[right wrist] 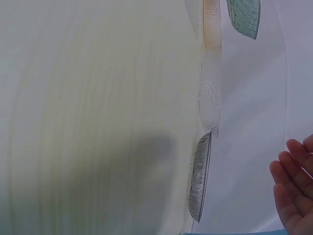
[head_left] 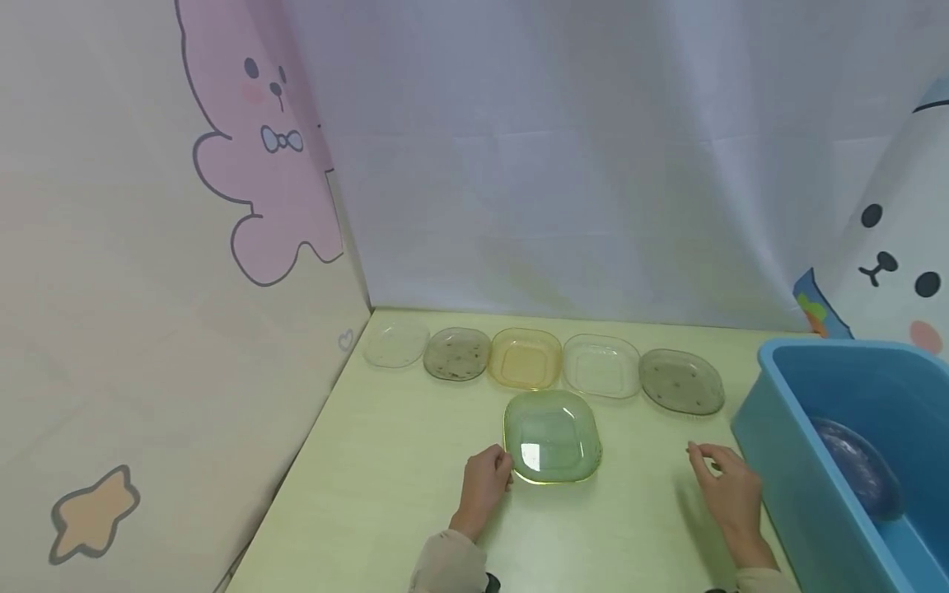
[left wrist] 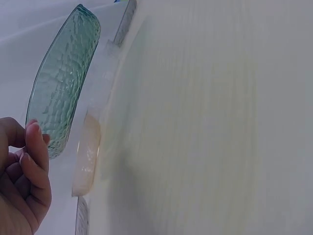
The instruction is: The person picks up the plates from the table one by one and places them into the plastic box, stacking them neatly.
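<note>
A green see-through square plate [head_left: 552,435] lies on the pale yellow-green table [head_left: 385,478], in front of a row of plates. My left hand [head_left: 504,468] is at its near left rim, with curled fingers pinching the edge. The left wrist view shows the plate's textured underside [left wrist: 63,83] and my left hand [left wrist: 29,133] with a fingertip [left wrist: 36,137] on its rim. My right hand [head_left: 704,457] hovers over the table right of the plate, fingers relaxed and holding nothing. Only my fingers [right wrist: 293,176] show in the right wrist view.
Along the back stand a clear plate [head_left: 396,342], a grey speckled plate [head_left: 457,354], an amber plate [head_left: 525,358], another clear plate [head_left: 601,366] and a grey plate [head_left: 681,380]. A blue tub [head_left: 786,461] at the right holds a bluish dish [head_left: 860,465]. Curtains enclose the table.
</note>
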The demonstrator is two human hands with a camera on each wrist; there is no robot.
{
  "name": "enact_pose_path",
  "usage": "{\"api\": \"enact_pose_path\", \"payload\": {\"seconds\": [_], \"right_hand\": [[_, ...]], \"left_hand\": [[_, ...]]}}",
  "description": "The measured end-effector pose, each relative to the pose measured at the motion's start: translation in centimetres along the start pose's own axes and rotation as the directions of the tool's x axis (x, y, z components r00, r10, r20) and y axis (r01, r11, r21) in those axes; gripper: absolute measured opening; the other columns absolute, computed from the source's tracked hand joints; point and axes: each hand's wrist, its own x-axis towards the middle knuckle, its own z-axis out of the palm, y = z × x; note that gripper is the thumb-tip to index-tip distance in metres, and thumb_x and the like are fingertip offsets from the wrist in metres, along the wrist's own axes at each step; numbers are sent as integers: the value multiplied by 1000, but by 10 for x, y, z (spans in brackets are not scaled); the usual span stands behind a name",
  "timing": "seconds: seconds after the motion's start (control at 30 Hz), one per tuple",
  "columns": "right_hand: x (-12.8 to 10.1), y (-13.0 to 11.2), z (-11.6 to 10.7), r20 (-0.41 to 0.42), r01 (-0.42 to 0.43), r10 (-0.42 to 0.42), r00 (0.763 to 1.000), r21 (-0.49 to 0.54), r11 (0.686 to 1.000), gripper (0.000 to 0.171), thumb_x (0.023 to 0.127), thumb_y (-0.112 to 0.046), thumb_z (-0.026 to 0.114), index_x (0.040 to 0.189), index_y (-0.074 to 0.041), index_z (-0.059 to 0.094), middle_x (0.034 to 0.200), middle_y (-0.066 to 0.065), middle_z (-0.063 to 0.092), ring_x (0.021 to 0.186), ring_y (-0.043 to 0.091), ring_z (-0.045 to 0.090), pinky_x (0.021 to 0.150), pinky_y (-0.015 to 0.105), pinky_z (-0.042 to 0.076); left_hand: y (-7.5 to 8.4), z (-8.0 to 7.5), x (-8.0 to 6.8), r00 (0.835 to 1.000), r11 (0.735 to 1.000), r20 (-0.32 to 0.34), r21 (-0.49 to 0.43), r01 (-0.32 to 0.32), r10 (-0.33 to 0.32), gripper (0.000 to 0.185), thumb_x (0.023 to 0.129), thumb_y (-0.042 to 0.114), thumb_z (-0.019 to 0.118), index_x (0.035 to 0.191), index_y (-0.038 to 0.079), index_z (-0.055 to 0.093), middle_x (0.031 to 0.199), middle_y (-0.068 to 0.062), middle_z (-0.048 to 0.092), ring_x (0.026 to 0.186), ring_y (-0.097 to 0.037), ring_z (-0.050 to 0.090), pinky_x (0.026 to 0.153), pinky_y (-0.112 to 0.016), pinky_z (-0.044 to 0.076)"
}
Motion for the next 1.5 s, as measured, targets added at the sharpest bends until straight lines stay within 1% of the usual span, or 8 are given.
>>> {"api": "enact_pose_path", "payload": {"seconds": [0.4,0.63,0.7,0.8,0.9,1.2,1.4,1.5], "right_hand": [[-2,-3,8,21,7,-8,1000,12,1000,5,71,-3,70,68,0,69,70,14,67,76,-36,23,60,0,31],[-2,-4,11,30,13,-13,999,23,1000,5,71,-3,71,68,0,68,70,13,67,76,-36,25,60,-1,32],[-1,-5,11,32,12,-12,999,11,1000,5,71,-4,71,68,-1,69,70,13,68,73,-28,37,60,-1,31],[-1,-6,11,42,11,-10,999,-13,1000,5,72,-4,71,68,-1,69,70,13,68,65,0,58,60,-2,30],[0,-7,11,49,13,-12,999,-23,1000,6,73,-4,71,68,0,69,70,13,67,65,28,62,60,-2,30],[0,-8,13,45,9,-8,999,-14,1000,6,72,-4,71,67,-2,69,69,11,67,61,11,58,60,-2,31],[0,-12,16,59,-5,5,998,-11,1000,6,73,-5,70,68,-2,68,69,12,67,64,21,62,59,0,33],[-2,-15,18,60,-25,25,998,1,1000,8,75,-6,68,69,-1,68,70,12,67,66,25,63,57,13,43]], "left_hand": [[-13,-20,1,1000,999,-30,33,3,-2,22,90,9,48,71,5,59,54,2,57,44,0,48,41,-13,36],[-6,-25,2,999,999,-40,45,2,0,21,89,10,48,71,6,58,54,3,56,44,0,47,41,-14,35],[-3,-27,3,999,999,-47,42,-12,14,20,89,10,48,72,6,59,54,3,56,44,-1,47,41,-16,36],[1,-30,4,998,999,-52,40,-24,26,21,89,10,48,73,7,59,55,3,57,44,0,47,43,-16,38],[6,-33,5,997,998,-58,42,-47,49,21,90,10,48,73,6,59,55,2,57,44,0,47,43,-16,39],[25,-43,9,988,993,-103,55,-109,114,22,90,7,49,70,5,58,55,-1,58,45,1,48,42,-12,37],[35,-49,7,977,987,-143,73,-147,156,21,90,8,50,71,5,58,54,-1,58,45,1,48,42,-10,35],[38,-51,7,974,984,-154,83,-158,169,21,90,7,51,71,5,58,54,-1,59,45,1,48,42,-10,35]]}}
